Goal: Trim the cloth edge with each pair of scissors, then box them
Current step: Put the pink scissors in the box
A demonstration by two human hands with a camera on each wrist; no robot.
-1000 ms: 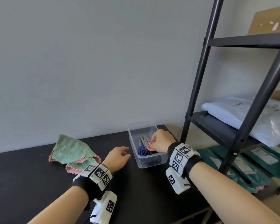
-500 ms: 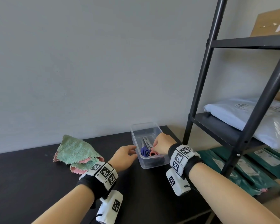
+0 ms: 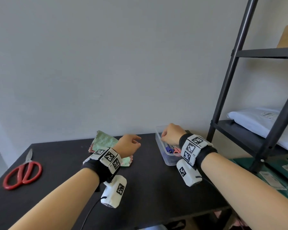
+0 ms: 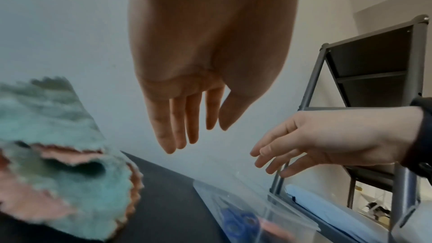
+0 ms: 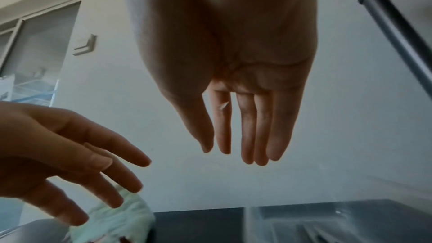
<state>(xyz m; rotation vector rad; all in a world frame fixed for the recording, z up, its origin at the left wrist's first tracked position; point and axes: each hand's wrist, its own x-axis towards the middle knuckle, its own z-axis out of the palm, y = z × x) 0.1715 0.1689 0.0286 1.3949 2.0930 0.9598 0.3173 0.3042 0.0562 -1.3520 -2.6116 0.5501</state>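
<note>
Scissors [image 3: 172,149] in blue and pink now lie in the box [image 3: 160,143] under the right hand [image 3: 171,134] — it has let go, fingers straight and empty, like the left hand [image 3: 129,145] — so red scissors [image 3: 22,171], far out beyond the left hand, probably come next.

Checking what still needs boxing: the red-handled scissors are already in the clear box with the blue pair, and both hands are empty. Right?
Not quite. The red-handled scissors lie on the table, far left, outside the clear box, as the head view shows. The blue pair is in the box, and the left hand and right hand are empty.
</note>
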